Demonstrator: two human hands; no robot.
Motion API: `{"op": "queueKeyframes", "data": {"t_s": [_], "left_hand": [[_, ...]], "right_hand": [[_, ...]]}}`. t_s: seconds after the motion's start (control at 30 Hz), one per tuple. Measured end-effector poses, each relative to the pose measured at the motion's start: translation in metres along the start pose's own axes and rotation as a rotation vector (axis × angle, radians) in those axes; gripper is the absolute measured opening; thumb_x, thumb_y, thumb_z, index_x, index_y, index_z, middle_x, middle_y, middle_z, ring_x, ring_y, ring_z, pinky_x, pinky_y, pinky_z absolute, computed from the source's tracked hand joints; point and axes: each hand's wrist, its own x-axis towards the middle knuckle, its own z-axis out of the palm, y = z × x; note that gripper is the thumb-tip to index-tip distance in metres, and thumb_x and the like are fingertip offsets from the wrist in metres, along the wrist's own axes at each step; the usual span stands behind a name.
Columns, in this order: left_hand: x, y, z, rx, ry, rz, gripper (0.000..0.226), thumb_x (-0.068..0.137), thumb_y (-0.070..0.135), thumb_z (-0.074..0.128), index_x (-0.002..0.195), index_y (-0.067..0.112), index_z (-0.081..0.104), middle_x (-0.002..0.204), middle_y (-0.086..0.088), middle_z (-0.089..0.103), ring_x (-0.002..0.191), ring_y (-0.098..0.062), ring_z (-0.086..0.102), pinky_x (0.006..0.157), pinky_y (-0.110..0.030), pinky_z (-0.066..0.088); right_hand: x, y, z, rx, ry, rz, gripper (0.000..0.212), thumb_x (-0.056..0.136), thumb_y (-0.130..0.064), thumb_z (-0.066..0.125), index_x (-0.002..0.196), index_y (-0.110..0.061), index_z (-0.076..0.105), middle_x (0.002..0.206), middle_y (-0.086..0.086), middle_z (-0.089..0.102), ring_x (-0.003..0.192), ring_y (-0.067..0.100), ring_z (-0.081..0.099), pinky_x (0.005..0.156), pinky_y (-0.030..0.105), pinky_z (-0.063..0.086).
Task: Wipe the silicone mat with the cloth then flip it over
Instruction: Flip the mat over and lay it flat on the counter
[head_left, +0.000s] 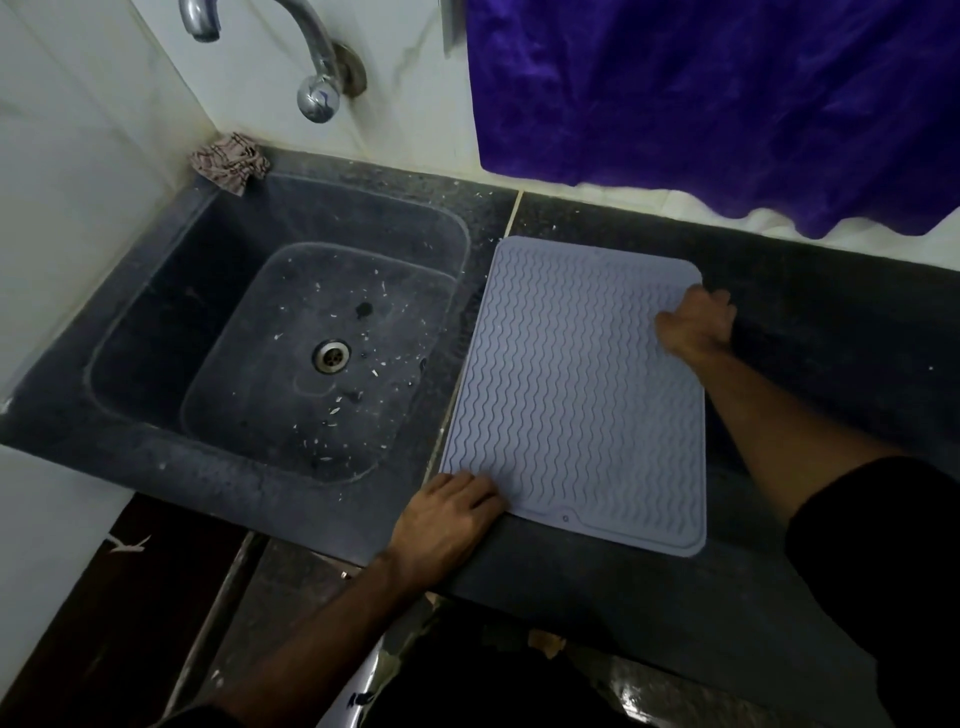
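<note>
Both hands' grip on mat (576, 384)

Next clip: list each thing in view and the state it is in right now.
Mat: flat on the counter, ribbed side up.
Left hand: resting on the mat's near left corner.
Right hand: gripping the mat's right edge.
Checked cloth: crumpled at the sink's back corner, untouched.
Sink: speckled with debris.
Tap: no water running.
</note>
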Motion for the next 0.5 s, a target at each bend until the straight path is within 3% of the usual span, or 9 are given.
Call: {"op": "queueKeyframes", "data": {"t_s": [0.23, 0.37, 0.5], "left_hand": [[0.001, -0.01, -0.005, 0.015, 0.006, 0.053, 0.034, 0.067, 0.027, 0.085, 0.098, 0.023, 0.073, 0.098, 0.003, 0.069, 0.084, -0.015, 0.068, 0.071, -0.027, 0.056], [0.0, -0.01, -0.005, 0.014, 0.005, 0.071, 0.034, 0.068, 0.027, 0.084, 0.099, 0.021, 0.072, 0.1, 0.001, 0.068, 0.087, -0.016, 0.068, 0.07, -0.029, 0.058], [-0.002, -0.01, -0.005, -0.003, 0.027, 0.08, 0.037, 0.067, 0.027, 0.085, 0.101, 0.02, 0.07, 0.103, 0.001, 0.068, 0.088, -0.015, 0.067, 0.069, -0.029, 0.058]], "right_hand": [[0.0, 0.011, -0.005, 0.083, -0.005, 0.169, 0.061, 0.085, -0.031, 0.066, 0.133, -0.004, 0.041, 0.138, 0.023, 0.035, 0.12, 0.038, 0.044, 0.095, 0.049, 0.046], [0.004, 0.017, -0.012, 0.152, -0.032, 0.206, 0.039, 0.09, -0.023, 0.061, 0.12, 0.0, 0.054, 0.119, 0.022, 0.057, 0.099, 0.032, 0.061, 0.074, 0.037, 0.053], [0.008, 0.028, -0.02, 0.22, -0.06, 0.235, 0.031, 0.091, -0.017, 0.061, 0.115, 0.002, 0.058, 0.112, 0.022, 0.062, 0.091, 0.03, 0.063, 0.068, 0.034, 0.051]]}}
